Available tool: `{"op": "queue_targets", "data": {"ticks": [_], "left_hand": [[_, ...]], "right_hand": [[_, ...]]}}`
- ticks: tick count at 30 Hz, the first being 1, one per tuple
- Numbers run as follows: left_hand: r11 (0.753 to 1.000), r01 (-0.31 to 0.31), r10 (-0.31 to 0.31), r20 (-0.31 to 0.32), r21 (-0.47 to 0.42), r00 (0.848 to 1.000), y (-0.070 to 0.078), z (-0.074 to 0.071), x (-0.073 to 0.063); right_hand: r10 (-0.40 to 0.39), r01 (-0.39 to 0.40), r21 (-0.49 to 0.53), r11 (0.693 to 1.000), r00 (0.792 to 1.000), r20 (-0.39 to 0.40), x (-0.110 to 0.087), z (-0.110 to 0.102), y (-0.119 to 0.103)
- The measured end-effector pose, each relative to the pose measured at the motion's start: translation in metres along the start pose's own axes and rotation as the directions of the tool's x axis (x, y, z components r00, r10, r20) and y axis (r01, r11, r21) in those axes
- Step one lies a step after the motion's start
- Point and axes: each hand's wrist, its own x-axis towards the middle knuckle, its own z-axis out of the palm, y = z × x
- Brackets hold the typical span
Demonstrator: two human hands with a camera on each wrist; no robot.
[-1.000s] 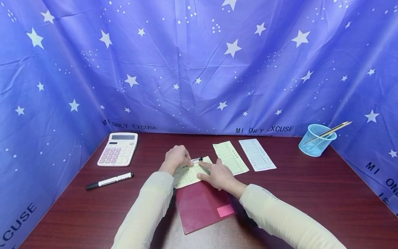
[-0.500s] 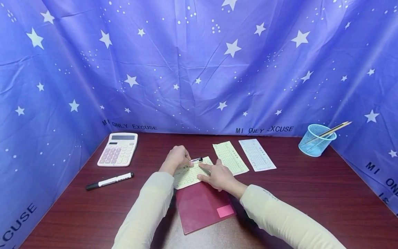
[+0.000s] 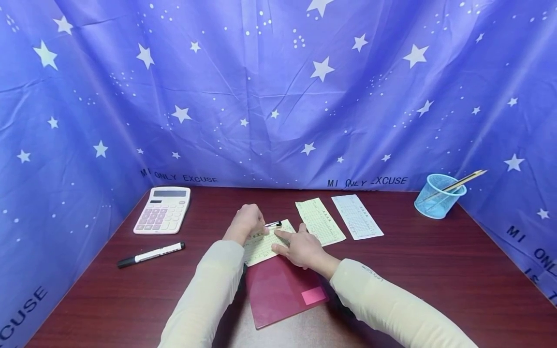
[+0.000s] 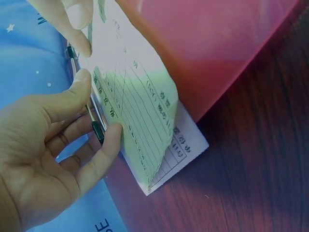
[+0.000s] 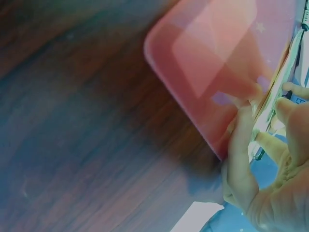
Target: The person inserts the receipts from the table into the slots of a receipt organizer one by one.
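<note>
A dark red clipboard [image 3: 285, 292] lies at the front middle with a pink label near its corner. Across its top is a pale green printed form [image 3: 260, 250], beside a thin wire clip [image 3: 275, 224] with black ends. My left hand [image 3: 248, 222] pinches the clip, its thumb at the form's edge and other fingers behind. In the left wrist view the top sheet [image 4: 140, 111] bows up off another sheet [image 4: 194, 140] beneath. My right hand [image 3: 303, 247] rests on the form, fingers stretched toward the clip. In the right wrist view the red board [image 5: 193, 63] shows beside that hand.
A second green form [image 3: 319, 220] and a pale blue one [image 3: 358, 216] lie behind to the right. At far right stands a blue mesh pen cup [image 3: 439, 198] with pencils. On the left are a calculator [image 3: 162, 210] and a marker [image 3: 151, 254]. A starry curtain [image 3: 278, 96] surrounds the table.
The head view has shifted slightly. Both hands stay at the clip and form with only small finger movements; the clipboard and other items keep their places.
</note>
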Motion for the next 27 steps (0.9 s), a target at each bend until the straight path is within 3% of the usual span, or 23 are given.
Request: {"op": "queue_targets", "data": {"ticks": [9,17,21,27], "left_hand": [[1.0,0.007,-0.007,0.007,-0.015,1.0,0.0,0.001,0.0],[0.999,0.027,-0.027,0.024,-0.033,0.999,0.001,0.001,-0.001],[0.999,0.025,-0.023,0.03,-0.035,0.999,0.001,0.0,-0.001],[0.999,0.004,-0.003,0.008,-0.037,1.0,-0.001,0.001,-0.002]], "right_hand": [[0.064,-0.064,-0.023,0.998,0.998,-0.009,0.0,0.002,-0.004],[0.049,-0.048,0.149,0.988,0.999,0.0,-0.005,-0.004,0.002],[-0.029,0.037,0.124,0.992,0.998,-0.061,-0.011,-0.009,0.001],[-0.162,0.171,0.066,0.983,0.98,-0.117,-0.021,-0.004,-0.002]]}}
